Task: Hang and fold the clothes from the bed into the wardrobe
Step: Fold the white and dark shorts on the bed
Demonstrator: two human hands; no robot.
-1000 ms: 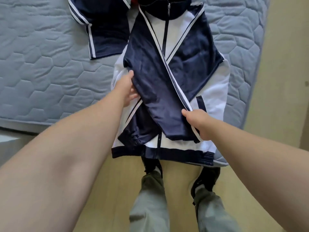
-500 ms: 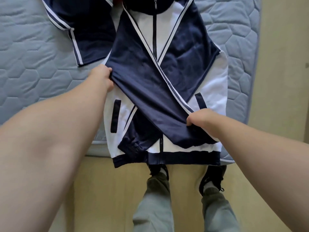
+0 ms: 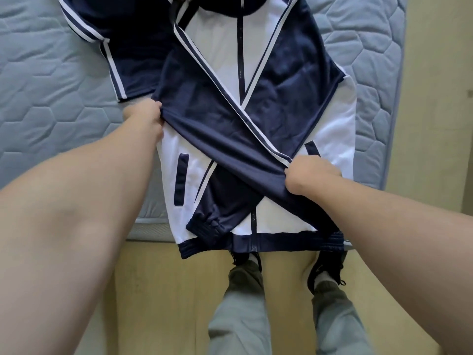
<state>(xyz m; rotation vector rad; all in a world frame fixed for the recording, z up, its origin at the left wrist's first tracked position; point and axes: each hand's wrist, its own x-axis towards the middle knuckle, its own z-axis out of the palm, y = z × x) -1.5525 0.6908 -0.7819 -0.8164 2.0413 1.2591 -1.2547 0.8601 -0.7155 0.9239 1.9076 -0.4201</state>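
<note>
On the bed (image 3: 51,103), the jacket (image 3: 217,60) sleeve (image 3: 225,139) is pinched by the curled left grip (image 3: 143,119) and right grip (image 3: 312,175).

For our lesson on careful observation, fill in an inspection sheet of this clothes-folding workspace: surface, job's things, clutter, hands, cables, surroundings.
Surface: quilted blue-grey mattress.
Job's things: navy-and-white zip jacket lying face up, sleeves crossed over its front, hem overhanging the near mattress edge; second navy garment beside it.
Clutter: nothing seen.
Hands: left hand grips the top sleeve at its fold; right hand grips the same sleeve near its end.
Cables: nothing seen.
Surroundings: pale floor, the person's black shoes; wardrobe not in view.
</note>
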